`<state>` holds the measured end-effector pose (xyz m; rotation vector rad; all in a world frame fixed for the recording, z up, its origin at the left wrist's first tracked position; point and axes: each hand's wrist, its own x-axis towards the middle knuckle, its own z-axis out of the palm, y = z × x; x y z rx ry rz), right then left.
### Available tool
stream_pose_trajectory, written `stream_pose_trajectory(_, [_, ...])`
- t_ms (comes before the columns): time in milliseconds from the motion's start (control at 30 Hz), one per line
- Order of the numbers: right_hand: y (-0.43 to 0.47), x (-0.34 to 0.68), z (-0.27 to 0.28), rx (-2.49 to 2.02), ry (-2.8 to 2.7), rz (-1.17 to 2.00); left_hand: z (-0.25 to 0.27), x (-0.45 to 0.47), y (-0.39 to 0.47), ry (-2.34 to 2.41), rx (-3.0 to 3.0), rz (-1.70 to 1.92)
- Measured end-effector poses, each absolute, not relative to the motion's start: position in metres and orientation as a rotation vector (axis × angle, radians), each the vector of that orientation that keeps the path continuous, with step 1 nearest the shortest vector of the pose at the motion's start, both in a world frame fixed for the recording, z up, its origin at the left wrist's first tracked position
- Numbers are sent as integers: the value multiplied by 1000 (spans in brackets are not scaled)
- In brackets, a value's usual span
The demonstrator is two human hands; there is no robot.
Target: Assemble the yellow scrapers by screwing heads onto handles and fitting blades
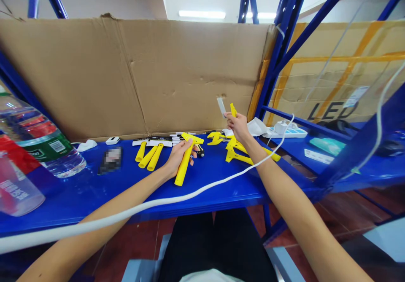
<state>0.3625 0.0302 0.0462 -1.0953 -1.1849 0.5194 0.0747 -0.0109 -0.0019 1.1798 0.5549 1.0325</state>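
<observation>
Thick white cable [177, 199] runs close across my view. My left hand [176, 159]: fingers curled round long yellow T-topped plastic piece [182, 171], over blue metal bench [218, 185]. My right hand [238, 127]: raised before brown cardboard sheet [196, 71], fingers pinching short narrow yellow plastic piece [233, 110]; whitish strip [221, 106] by fingertips, cannot tell if gripped. Yellow plastic tubes [155, 157] lie left.

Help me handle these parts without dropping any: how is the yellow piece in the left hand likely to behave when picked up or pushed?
The yellow piece is probably stiff: it juts straight from the left hand without sagging. Its smooth-looking surface may feel slightly slippery. Pushed on the table, its wide T-shaped end should limit rolling.
</observation>
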Motion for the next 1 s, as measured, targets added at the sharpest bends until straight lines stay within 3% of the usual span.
stream_pose_trajectory(367, [16,305,25,-914,-1555,1170,-3,77,-10,711,1192,1017])
stream_pose_trajectory(733, [8,294,22,-948,-1841,1081,-5,76,-7,777,1197,1088])
stream_pose_trajectory(1000, [15,291,31,-792,-1340,1109,0,74,-10,786,1199,1092])
